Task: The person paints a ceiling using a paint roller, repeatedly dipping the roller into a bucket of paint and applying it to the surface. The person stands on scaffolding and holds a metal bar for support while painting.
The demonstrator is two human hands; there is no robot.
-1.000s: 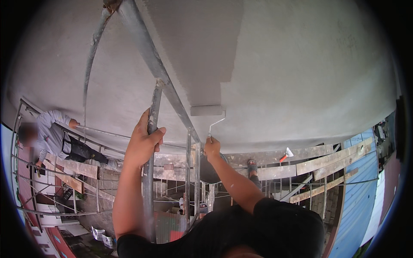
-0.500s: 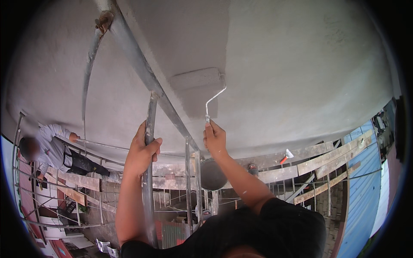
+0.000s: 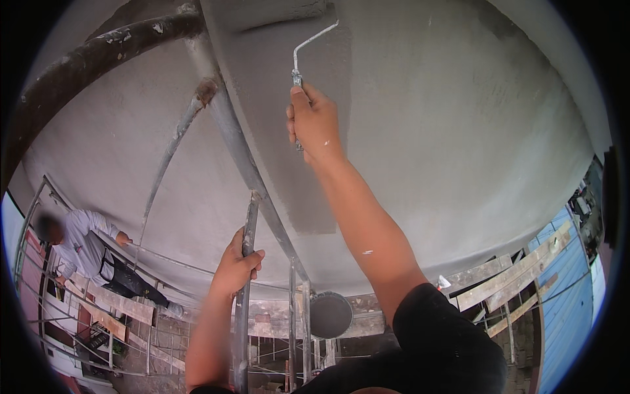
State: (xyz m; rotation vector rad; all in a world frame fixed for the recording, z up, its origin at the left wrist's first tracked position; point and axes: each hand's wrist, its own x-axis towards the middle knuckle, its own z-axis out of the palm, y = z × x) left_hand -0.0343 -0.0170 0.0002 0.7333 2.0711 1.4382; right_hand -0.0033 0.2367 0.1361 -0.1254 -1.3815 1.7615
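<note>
1. Across most of the view, a pale grey wall (image 3: 426, 164) is filling the background, with a darker strip (image 3: 298, 184) running down its middle.
2. Cutting over that wall from the upper left, a slanting pole (image 3: 237, 144) is passing just left of the darker strip and hiding what lies behind it; a dark curved pipe (image 3: 85, 62) is blocking the upper left corner.
3. Low down, wooden planks (image 3: 510, 271) are stretching out on both sides, near a blue roof (image 3: 571, 315); the person's black sleeve (image 3: 440, 328) is covering part of them.
4. At far left, a co-worker (image 3: 88, 236) in a light top is standing among rails.
5. Nearer, a grey upright pole (image 3: 243, 315) is rising to meet the slanting one.
6. At the top edge, a paint roller (image 3: 282, 13) is lying over the darker strip, partly cut off; I cannot tell how hard it is pressing.
7. Beside the slanting pole's lower end, a round bucket (image 3: 330, 315) is sitting.
8. The right hand (image 3: 315, 121) is clasping the roller's handle, fingers curled tight.
9. The left hand (image 3: 237, 264) is wrapping its fingers and thumb round the upright pole.
10. Beside the sleeve, a small white-ended tool (image 3: 443, 282) is peeping out, mostly hidden.
</note>
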